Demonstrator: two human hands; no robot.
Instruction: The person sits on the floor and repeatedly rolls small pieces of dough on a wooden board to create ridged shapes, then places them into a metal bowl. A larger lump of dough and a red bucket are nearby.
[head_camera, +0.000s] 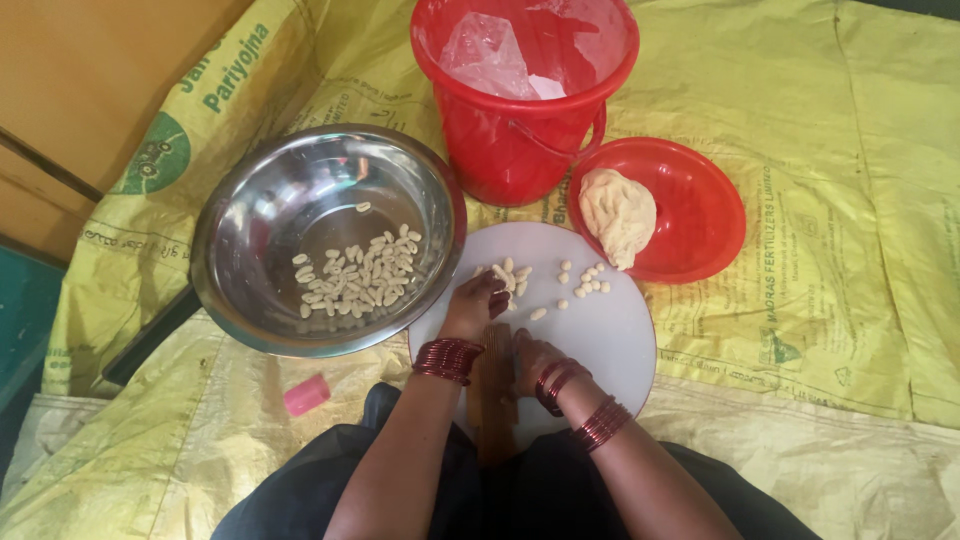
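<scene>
My left hand (474, 304) rests on a round white board (600, 330), its fingers closed over small pale dough pieces (590, 284) scattered there. My right hand (532, 360) presses on a narrow ridged wooden board (494, 400) that lies across the white board toward my lap. Dark red bangles circle both wrists. A steel bowl (250, 290) to the left holds many shaped dough pieces (360, 275). A lump of dough (618, 215) sits in a red lid (700, 210) to the right.
A red bucket (520, 150) with clear plastic inside stands behind the white board. A small pink object (306, 394) lies near my left knee. Yellow printed sacks (850, 250) cover the floor. Wooden boards (90, 90) lie at the far left.
</scene>
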